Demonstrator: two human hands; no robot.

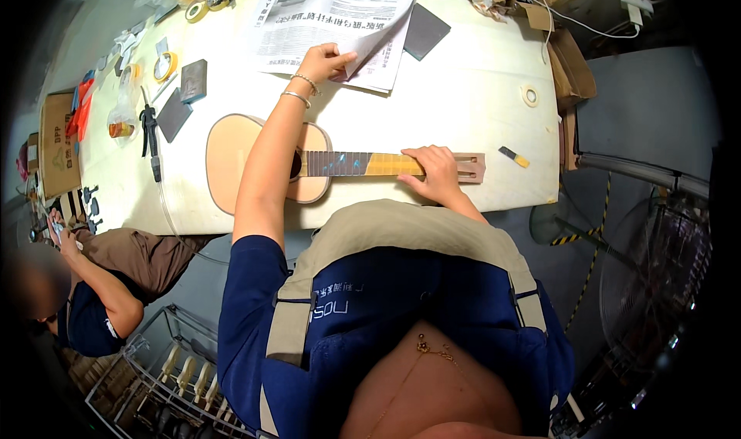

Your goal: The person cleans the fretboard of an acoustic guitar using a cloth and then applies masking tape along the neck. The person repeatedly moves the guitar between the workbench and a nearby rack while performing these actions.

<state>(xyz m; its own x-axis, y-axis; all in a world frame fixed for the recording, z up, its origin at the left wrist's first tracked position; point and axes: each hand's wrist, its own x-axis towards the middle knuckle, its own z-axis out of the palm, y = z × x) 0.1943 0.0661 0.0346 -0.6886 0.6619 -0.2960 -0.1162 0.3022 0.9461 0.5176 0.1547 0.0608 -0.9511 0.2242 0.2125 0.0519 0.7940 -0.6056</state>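
My left hand (325, 64) pinches the lifted corner of a newspaper (324, 10) at the top middle, above a second printed sheet. My left forearm crosses the pale wooden body of a small guitar-like instrument (225, 161), hiding part of it and its soundhole. The instrument lies flat on the table. My right hand (432, 170) grips its neck beside the headstock (473, 169), with fingers over the top edge and thumb below. Yellow tape (386, 163) covers part of the fretboard; blue marks show on the uncovered frets.
The cream table (517, 130) holds dark pads (425, 30), a rubber block (193, 80), an air gun (150, 134), tape rolls and a small yellow-black tool (513, 156). A co-worker (104, 284) is at lower left. Cardboard boxes (571, 76), a fan and a metal rack (174, 385) surround the table.
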